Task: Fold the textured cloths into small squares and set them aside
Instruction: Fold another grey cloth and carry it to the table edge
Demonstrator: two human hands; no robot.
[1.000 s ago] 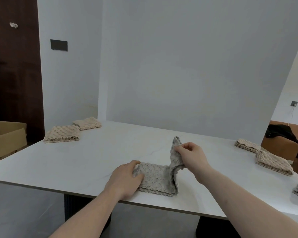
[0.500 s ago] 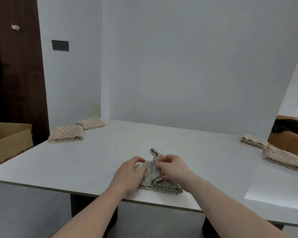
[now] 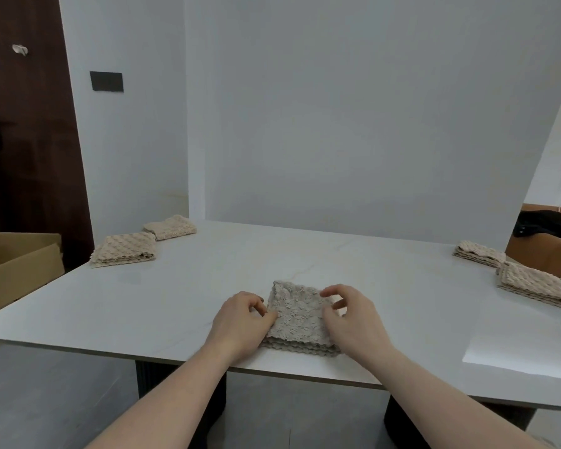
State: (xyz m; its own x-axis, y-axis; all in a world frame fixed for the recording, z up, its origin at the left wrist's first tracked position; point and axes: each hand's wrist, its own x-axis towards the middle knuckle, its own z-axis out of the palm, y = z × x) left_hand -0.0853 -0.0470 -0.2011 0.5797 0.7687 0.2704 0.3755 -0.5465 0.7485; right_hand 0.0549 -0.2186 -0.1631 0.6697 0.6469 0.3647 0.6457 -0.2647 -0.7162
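Both hands, left [image 3: 240, 322] and right [image 3: 353, 319], reach forward, fingers loosely curled.

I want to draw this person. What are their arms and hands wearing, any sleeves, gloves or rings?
Nothing shows on them. Both forearms are bare as far as the picture reaches, with no sleeves in sight. The left hand and the right hand have no gloves, and I see no rings, watch or bracelets.
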